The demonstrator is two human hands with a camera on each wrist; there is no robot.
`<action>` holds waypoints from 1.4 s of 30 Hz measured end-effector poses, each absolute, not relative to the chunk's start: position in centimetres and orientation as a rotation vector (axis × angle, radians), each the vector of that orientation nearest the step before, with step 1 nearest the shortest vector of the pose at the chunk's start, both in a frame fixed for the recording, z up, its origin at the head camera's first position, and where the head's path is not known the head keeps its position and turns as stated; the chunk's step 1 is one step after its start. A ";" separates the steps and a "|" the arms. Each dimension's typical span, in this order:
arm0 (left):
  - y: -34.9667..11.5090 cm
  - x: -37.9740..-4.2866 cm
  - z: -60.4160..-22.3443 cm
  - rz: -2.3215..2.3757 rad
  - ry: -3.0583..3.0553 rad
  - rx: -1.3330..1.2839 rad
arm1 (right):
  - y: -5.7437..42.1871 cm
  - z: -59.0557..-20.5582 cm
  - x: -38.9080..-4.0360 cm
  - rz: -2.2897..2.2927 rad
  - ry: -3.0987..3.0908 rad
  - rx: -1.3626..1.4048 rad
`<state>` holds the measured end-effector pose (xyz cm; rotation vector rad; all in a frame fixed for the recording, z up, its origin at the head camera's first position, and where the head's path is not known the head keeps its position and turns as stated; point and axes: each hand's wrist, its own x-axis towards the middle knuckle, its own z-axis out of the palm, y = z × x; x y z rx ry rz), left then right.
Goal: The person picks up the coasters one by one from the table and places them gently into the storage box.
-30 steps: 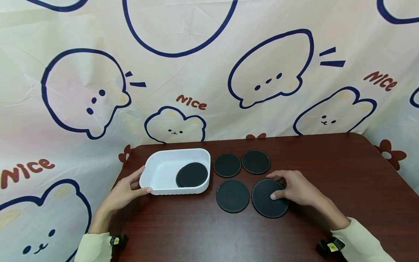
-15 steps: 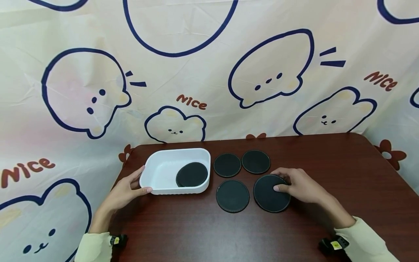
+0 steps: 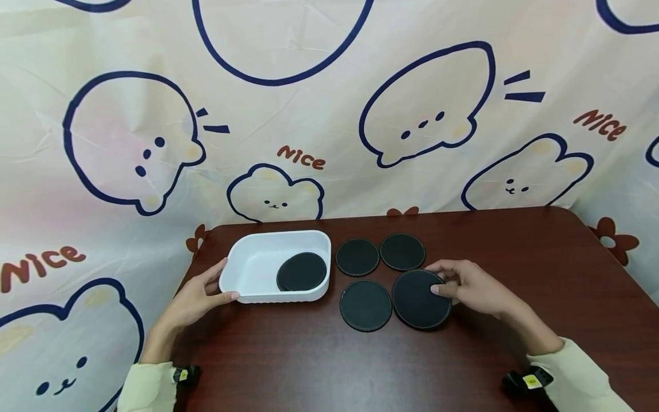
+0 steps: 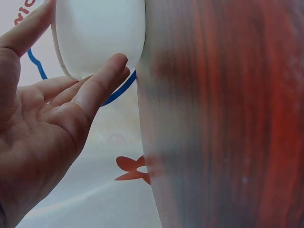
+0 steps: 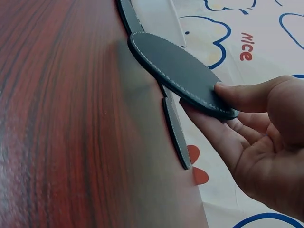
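Observation:
My right hand [image 3: 476, 287] pinches a round black coaster [image 3: 419, 300], thumb on top and fingers beneath. In the right wrist view, this coaster [image 5: 175, 73] is tilted, lifted off the table, with pale stitching round its rim. My left hand [image 3: 193, 297] holds the left end of a white tray [image 3: 252, 269], thumb at the front wall and fingers at the end. Inside the tray's right part lies another black coaster [image 3: 302, 272]. On the table, one coaster [image 3: 365, 306] lies left of the held one; two more, a coaster [image 3: 357, 257] and its neighbour [image 3: 403, 252], lie behind.
The dark brown wooden table [image 3: 309, 366] carries everything. A pale cloth backdrop [image 3: 329, 126] with blue-outlined cartoon figures hangs behind its far edge and at the sides. Black devices are strapped to both wrists.
My right hand has lifted the coaster and moved it away from me; in the last half second it has shifted slightly left. The left hand and the tray stay in place.

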<state>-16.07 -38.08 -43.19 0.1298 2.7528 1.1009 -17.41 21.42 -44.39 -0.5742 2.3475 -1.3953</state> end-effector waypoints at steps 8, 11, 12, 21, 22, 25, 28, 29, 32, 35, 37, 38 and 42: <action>-38.0 -16.4 -42.8 1.129 2.740 0.156 | 21.4 -44.0 -17.5 -1.512 2.202 -0.518; -38.0 -16.6 -42.7 1.131 2.742 0.158 | 21.4 -43.9 -17.5 -1.550 2.164 -0.487; -38.0 -16.7 -42.7 1.126 2.745 0.158 | 21.4 -43.9 -17.5 -1.566 2.153 -0.473; -37.9 -16.7 -42.8 1.128 2.743 0.161 | 20.0 -44.5 -17.6 -1.775 2.015 -0.356; -37.9 -16.6 -42.8 1.129 2.744 0.162 | 19.7 -44.5 -17.7 -1.796 1.996 -0.345; -38.0 -16.6 -42.9 1.125 2.749 0.165 | 18.7 -44.7 -17.9 -1.829 1.973 -0.339; -38.0 -16.6 -43.0 1.129 2.746 0.168 | 17.7 -44.7 -18.2 -1.847 1.962 -0.346; -38.0 -16.5 -43.1 1.127 2.745 0.171 | 17.5 -44.7 -18.3 -1.855 1.958 -0.341; -37.9 -16.5 -43.1 1.132 2.744 0.167 | 16.8 -44.7 -18.7 -1.873 1.943 -0.336; -38.0 -16.4 -43.2 1.133 2.743 0.167 | 16.2 -44.7 -19.1 -1.891 1.924 -0.336; -38.1 -16.3 -43.2 1.139 2.742 0.165 | 15.8 -44.8 -19.4 -1.903 1.906 -0.342; -38.1 -16.3 -43.2 1.135 2.743 0.162 | 15.6 -44.8 -19.5 -1.912 1.895 -0.340; -38.4 -16.2 -43.4 1.135 2.742 0.163 | 14.5 -45.1 -20.0 -1.924 1.871 -0.333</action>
